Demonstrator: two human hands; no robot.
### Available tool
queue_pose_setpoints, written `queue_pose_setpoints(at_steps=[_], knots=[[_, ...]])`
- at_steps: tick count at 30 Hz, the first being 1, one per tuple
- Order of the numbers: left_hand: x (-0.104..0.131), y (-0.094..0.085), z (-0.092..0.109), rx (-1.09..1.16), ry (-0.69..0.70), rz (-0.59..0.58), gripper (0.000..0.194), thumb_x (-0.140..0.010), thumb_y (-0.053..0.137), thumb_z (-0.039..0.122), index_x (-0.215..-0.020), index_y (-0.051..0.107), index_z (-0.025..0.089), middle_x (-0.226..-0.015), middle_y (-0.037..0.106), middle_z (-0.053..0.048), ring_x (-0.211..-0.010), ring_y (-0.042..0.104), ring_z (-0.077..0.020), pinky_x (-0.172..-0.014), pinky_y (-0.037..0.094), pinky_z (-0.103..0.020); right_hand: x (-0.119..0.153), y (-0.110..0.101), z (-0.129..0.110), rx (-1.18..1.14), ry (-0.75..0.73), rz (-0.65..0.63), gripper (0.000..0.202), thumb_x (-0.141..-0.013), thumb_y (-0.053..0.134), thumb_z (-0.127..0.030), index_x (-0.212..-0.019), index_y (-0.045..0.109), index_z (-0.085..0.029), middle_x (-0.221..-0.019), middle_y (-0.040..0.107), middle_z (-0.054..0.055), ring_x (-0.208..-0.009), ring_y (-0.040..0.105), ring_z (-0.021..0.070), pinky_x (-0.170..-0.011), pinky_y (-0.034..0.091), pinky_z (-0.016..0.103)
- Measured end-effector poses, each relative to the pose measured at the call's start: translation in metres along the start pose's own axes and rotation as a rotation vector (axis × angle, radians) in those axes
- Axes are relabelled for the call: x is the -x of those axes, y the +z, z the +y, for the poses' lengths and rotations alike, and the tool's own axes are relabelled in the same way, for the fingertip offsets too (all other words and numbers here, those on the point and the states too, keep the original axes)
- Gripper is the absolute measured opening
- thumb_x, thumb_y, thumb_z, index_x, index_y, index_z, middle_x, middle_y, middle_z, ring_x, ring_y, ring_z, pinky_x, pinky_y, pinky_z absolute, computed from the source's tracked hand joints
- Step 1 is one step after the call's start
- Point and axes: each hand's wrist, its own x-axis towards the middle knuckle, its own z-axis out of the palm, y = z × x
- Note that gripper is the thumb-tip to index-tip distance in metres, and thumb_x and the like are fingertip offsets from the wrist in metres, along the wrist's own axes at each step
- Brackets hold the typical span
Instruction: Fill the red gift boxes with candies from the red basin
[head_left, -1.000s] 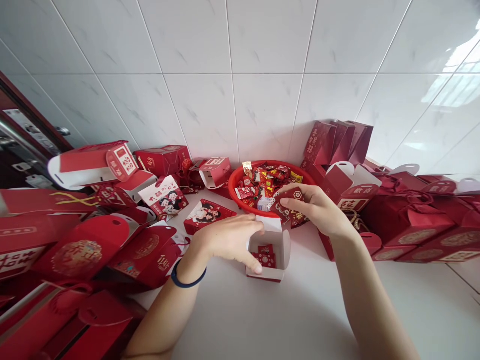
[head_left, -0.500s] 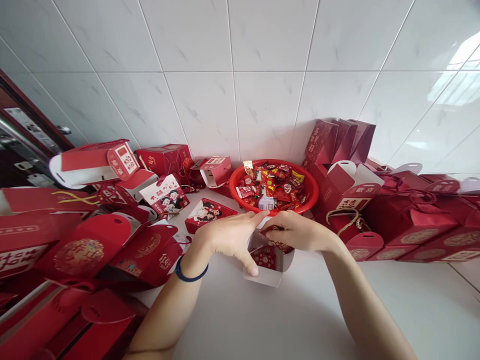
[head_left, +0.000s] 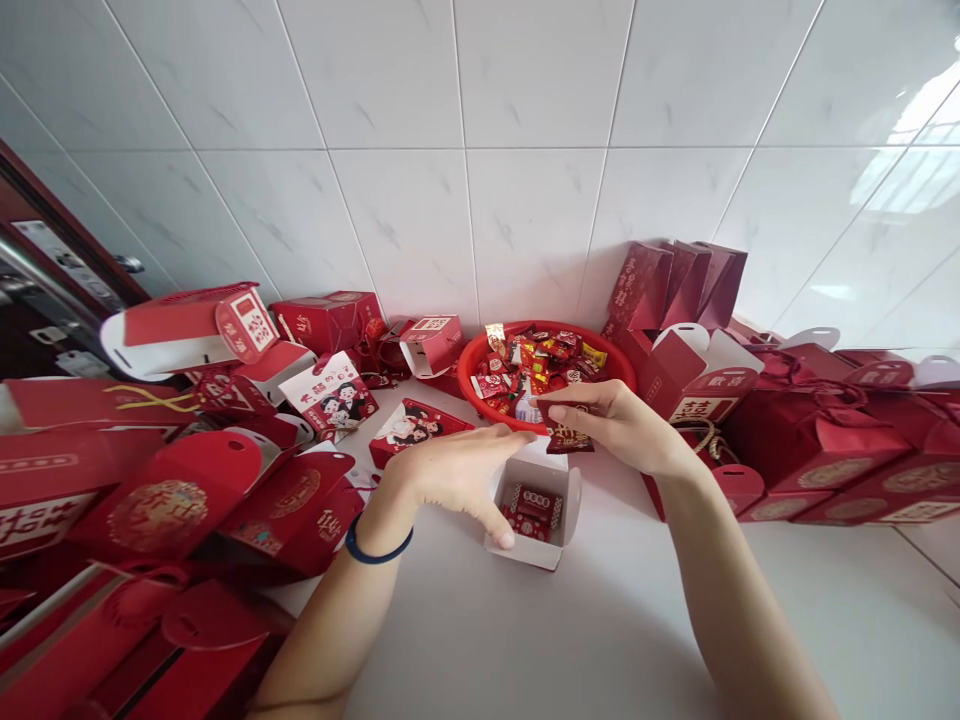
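Note:
A small open gift box (head_left: 536,553) with white inner walls stands on the table in front of me. Inside it lies a red patterned packet (head_left: 531,505). My left hand (head_left: 455,477) grips the box from its left side, thumb on the near rim and fingers toward the far edge. Above the box's far right corner, my right hand (head_left: 619,425) pinches a dark red candy packet (head_left: 568,440) with gold print. Just behind both hands sits a red plastic basin (head_left: 474,385) of wrapped candies (head_left: 551,362).
Several red gift boxes (head_left: 300,505) crowd the left side, with a flat illustrated box (head_left: 416,430) nearer the middle. On the right are an open upright box (head_left: 701,370), rope handles and tied boxes (head_left: 825,440). A tiled wall (head_left: 540,220) closes off the back.
My right hand has lifted out of the box and moved up and right toward the basin, with the dark candy packet still in its fingers. The left hand stays on the box.

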Motion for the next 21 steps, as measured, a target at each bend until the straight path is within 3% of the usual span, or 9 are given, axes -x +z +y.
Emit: queue_pose_setpoints(at_steps=[5, 10, 15, 19, 21], knots=[[0.006, -0.004, 0.001, -0.052, -0.064, 0.019, 0.095, -0.063, 0.084, 0.054, -0.145, 0.048, 0.022, -0.147, 0.054, -0.011, -0.135, 0.05, -0.0349, -0.106, 0.045, -0.036, -0.001, 0.003, 0.004, 0.002, 0.009, -0.057, 0.03, -0.09, 0.065, -0.042, -0.096, 0.079, -0.016, -0.087, 0.076, 0.004, -0.079, 0.065, 0.0187, -0.071, 0.049, 0.03], [0.009, -0.005, -0.005, -0.045, -0.066, 0.024, 0.08, -0.063, 0.085, 0.053, -0.131, 0.058, 0.022, -0.132, 0.064, -0.008, -0.124, 0.058, -0.0338, -0.1, 0.046, -0.037, -0.003, 0.016, 0.001, 0.186, 0.063, -0.159, 0.015, -0.088, 0.061, -0.022, -0.086, 0.075, -0.017, -0.079, 0.072, 0.001, -0.073, 0.06, 0.0146, -0.068, 0.044, 0.027], [0.006, -0.007, -0.007, -0.023, -0.046, 0.017, 0.072, -0.061, 0.085, 0.052, -0.123, 0.062, 0.023, -0.125, 0.068, -0.007, -0.116, 0.062, -0.0315, -0.092, 0.049, -0.034, -0.006, 0.038, 0.003, 0.382, 0.142, -0.337, 0.015, -0.083, 0.058, -0.011, -0.087, 0.071, -0.017, -0.083, 0.071, 0.003, -0.075, 0.06, 0.0152, -0.067, 0.042, 0.025], [0.007, -0.006, -0.009, -0.035, -0.1, 0.021, 0.07, -0.06, 0.084, 0.054, -0.117, 0.063, 0.02, -0.117, 0.07, -0.008, -0.108, 0.065, -0.0322, -0.085, 0.05, -0.034, -0.006, 0.049, 0.01, 0.47, 0.155, -0.283, 0.028, -0.08, 0.052, -0.005, -0.099, 0.066, -0.019, -0.095, 0.071, 0.004, -0.084, 0.06, 0.0173, -0.069, 0.04, 0.025], [0.008, -0.005, -0.011, -0.04, -0.093, 0.041, 0.073, -0.06, 0.084, 0.053, -0.122, 0.062, 0.021, -0.12, 0.069, -0.008, -0.111, 0.064, -0.0329, -0.087, 0.05, -0.035, -0.005, 0.05, 0.012, 0.496, 0.161, -0.33, 0.027, -0.08, 0.05, -0.004, -0.095, 0.066, -0.019, -0.09, 0.07, 0.003, -0.08, 0.059, 0.0161, -0.067, 0.039, 0.025]])
